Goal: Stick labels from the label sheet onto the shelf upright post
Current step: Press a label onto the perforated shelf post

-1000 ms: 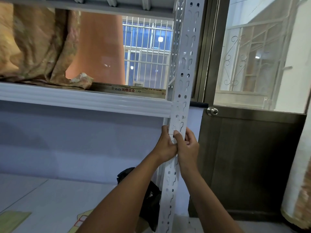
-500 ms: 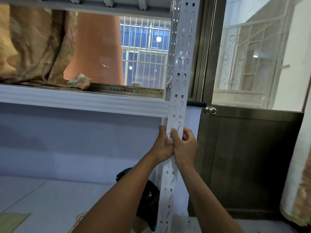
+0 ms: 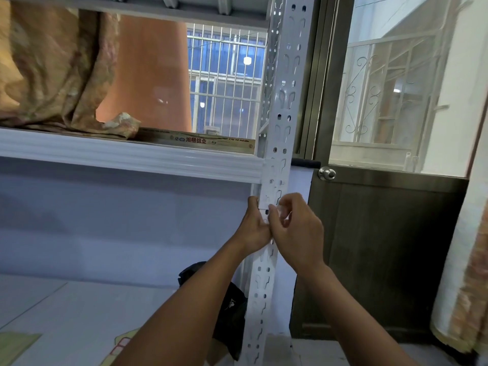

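Note:
The white perforated shelf upright post [image 3: 286, 83] runs from top to floor in mid frame. A pale label [image 3: 267, 197] seems to lie on its face just under the shelf beam. My left hand [image 3: 253, 228] grips the post's left edge at that height, with one finger up along the edge. My right hand [image 3: 297, 229] is just right of the post, with its fingertips pinching a small translucent piece [image 3: 279, 209], apparently a label or its backing. The label sheet itself is not visible.
A white shelf beam [image 3: 132, 159] joins the post from the left, with crumpled brownish fabric [image 3: 52, 70] and a printed box [image 3: 195, 140] on it. A dark door with a knob [image 3: 327, 173] stands to the right. A black bag [image 3: 229, 307] lies on the floor behind the post.
Both thumbs were pressing on the post's face. My right hand has now come off the post to the right with a small piece pinched in its fingertips; my left hand stays.

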